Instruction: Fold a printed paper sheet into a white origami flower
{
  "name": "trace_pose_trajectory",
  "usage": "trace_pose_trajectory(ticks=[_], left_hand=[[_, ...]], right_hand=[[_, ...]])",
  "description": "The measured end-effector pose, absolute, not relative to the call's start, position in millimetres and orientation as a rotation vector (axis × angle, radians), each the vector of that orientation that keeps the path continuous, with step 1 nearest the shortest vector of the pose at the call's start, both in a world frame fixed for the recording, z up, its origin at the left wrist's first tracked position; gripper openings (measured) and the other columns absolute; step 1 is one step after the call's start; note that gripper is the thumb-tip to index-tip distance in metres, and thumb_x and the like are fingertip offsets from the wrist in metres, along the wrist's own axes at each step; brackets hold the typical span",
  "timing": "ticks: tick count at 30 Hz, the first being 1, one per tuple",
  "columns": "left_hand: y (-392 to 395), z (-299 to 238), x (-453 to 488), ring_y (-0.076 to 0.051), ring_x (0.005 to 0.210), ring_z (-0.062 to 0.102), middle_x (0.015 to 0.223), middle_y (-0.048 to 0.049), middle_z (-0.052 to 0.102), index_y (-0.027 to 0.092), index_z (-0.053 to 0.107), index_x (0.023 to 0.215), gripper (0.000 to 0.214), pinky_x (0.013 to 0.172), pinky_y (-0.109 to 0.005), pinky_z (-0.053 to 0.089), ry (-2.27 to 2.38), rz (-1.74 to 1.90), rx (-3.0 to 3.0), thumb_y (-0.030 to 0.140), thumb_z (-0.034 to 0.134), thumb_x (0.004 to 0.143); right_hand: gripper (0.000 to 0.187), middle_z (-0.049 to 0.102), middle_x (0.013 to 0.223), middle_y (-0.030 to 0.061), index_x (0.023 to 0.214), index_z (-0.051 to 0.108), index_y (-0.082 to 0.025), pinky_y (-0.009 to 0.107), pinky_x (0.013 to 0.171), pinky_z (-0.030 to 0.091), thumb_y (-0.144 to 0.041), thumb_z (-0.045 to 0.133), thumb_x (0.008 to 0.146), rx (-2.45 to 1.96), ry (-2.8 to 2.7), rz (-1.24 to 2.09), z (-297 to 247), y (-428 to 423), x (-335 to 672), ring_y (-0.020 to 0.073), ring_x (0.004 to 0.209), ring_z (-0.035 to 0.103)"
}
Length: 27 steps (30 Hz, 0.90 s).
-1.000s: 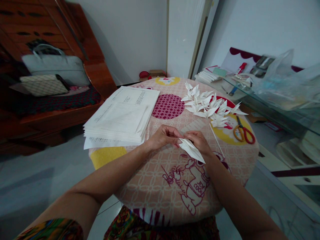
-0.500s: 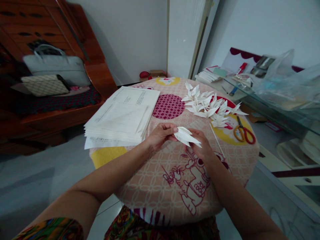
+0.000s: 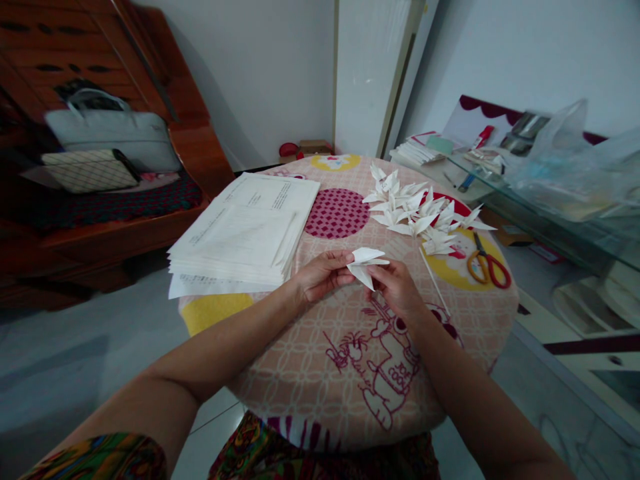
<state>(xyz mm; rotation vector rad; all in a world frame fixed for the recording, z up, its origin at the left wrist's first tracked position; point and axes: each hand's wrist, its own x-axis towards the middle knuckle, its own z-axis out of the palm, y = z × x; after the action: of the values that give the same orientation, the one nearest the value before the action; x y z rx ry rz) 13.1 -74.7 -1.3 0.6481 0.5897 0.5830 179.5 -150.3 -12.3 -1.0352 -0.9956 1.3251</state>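
A folded white paper piece point(image 3: 367, 260) with pointed flaps is held between my two hands above the round table. My left hand point(image 3: 327, 273) pinches its left end between thumb and fingers. At its right side, my right hand point(image 3: 397, 288) has its fingers closed on a lower flap; the fingertips are partly hidden. Beyond my right hand, a pile of folded white paper shapes point(image 3: 413, 210) with pointed tips lies on the cloth. A thin white stick point(image 3: 435, 280) rests just right of my right hand.
A stack of printed paper sheets point(image 3: 235, 233) lies on the left of the patterned tablecloth point(image 3: 310, 373). Scissors point(image 3: 489, 265) with orange and red handles lie at the right. A glass shelf point(image 3: 560, 220) with a plastic bag stands beyond; a wooden bench point(image 3: 195, 147) is at left.
The folded paper has turned in my hands, its pointed flaps now spread apart. My right hand has shifted its grip and its fingers are more curled. The left hand has barely moved.
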Motion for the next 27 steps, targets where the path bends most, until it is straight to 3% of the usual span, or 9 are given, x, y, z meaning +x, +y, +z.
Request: trace_pose_trajectory(ticks=[11,19,27], left_hand=[[-68.9,-5.5,11.0,-0.010,0.055,0.067,0.072,-0.0048,0.072,0.007,0.070,0.090,0.009,0.049,-0.014,0.054,0.560,0.516,0.548,0.002,0.065,0.083],[-70.9,-8.4,11.7,-0.011,0.065,0.069,0.077,-0.0053,0.073,0.010,0.070,0.081,0.010,0.061,-0.017,0.058,0.528,0.544,0.513,0.002,0.067,0.077],[-71.3,-4.8,5.9,-0.011,0.060,0.065,0.071,-0.0032,0.070,0.010,0.070,0.081,0.023,0.059,-0.018,0.055,0.443,0.525,0.761,0.014,0.085,0.064]], right_hand=[[0.027,0.063,0.057,-0.0025,0.080,0.069,-0.017,0.023,0.040,0.047,-0.045,0.070,0.080,-0.996,-1.031,1.311,-7.5,-152.5,178.1,0.0106,0.041,0.055],[0.030,0.064,0.055,-0.0027,0.072,0.065,-0.017,0.023,0.043,0.050,-0.045,0.074,0.077,-1.016,-1.044,1.332,-8.3,-151.9,178.0,0.0112,0.041,0.059],[0.035,0.066,0.057,-0.0003,0.073,0.065,-0.017,0.024,0.044,0.052,-0.051,0.075,0.075,-0.980,-1.006,1.434,-6.7,-154.7,178.3,0.0122,0.043,0.059]])
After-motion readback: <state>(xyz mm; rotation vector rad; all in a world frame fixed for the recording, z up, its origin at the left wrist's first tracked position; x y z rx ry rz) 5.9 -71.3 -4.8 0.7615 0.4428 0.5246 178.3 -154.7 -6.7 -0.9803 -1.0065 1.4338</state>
